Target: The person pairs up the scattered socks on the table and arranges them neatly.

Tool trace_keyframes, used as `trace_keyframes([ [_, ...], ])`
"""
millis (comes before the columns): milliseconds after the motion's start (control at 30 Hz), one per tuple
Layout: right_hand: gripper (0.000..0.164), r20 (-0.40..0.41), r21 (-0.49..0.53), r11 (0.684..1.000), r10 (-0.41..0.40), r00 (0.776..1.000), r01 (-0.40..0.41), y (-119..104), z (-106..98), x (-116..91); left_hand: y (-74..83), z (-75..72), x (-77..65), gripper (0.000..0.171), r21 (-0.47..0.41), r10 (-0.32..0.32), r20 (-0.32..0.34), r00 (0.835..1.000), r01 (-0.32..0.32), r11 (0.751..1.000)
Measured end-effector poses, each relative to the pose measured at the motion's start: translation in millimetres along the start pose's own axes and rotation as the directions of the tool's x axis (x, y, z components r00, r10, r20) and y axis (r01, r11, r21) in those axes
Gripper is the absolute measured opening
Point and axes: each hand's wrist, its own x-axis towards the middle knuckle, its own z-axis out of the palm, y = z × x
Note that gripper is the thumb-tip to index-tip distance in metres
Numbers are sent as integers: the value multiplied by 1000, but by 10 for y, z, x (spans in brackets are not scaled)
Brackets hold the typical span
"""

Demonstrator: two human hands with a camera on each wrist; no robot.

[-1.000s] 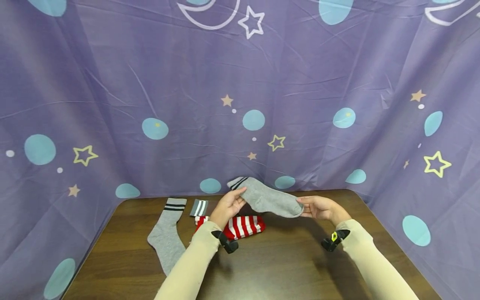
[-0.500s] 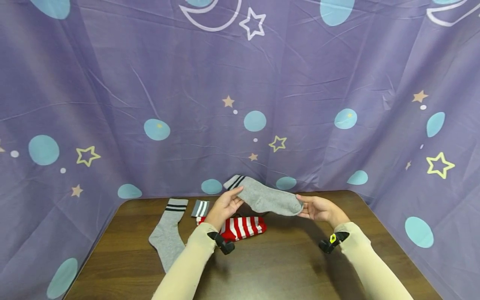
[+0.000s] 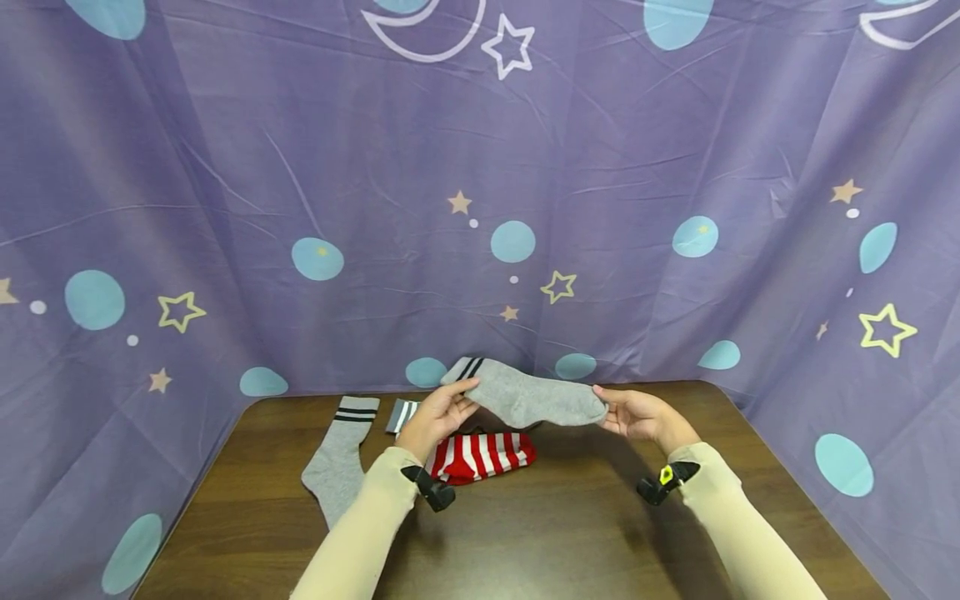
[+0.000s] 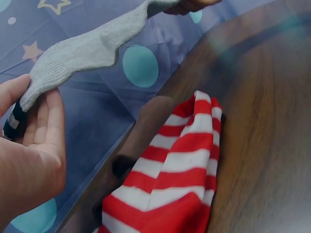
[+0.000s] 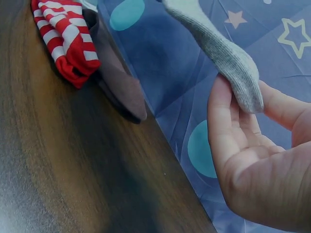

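Note:
A light grey sock (image 3: 536, 398) with two black cuff stripes is stretched sideways above the back of the table. My left hand (image 3: 438, 414) pinches it near the cuff, thumb on top and fingers beneath. At the toe end my right hand (image 3: 637, 415) pinches it between thumb and fingers, as the right wrist view confirms. Below it lies a red and white striped sock (image 3: 487, 457), partly behind my left hand. A similar grey sock (image 3: 336, 467) with black stripes lies flat at the left, its toe hidden by my sleeve.
A dark grey sock (image 3: 402, 415) with white stripes lies at the back, partly covered by my left hand. A brownish sock (image 5: 124, 92) lies behind the striped one. The wooden table (image 3: 555, 533) meets a purple curtain (image 3: 420, 275) at its back edge.
My left hand has shifted left and toward the cuff, drawing the held sock straighter and more level. My right hand stays nearly in place at the toe. The view has moved slightly.

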Motion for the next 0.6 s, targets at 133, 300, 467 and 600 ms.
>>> trace_keyframes([
  [133, 43, 52, 26, 999, -22, 998, 20, -30, 21, -10, 36, -53, -40, 34, 33, -15, -18, 1000, 16, 999],
  [300, 45, 122, 39, 998, -50, 991, 45, -60, 27, -26, 63, -120, -58, 30, 40, -24, -62, 998, 27, 999],
  [467, 45, 129, 72, 996, -54, 990, 45, -62, 10, -30, 92, -178, -82, 28, 15, -28, -77, 997, 30, 999],
  [600, 43, 105, 73, 996, -51, 993, 44, -54, 10, -26, 124, -215, -114, 36, 13, -38, -51, 998, 38, 999],
])
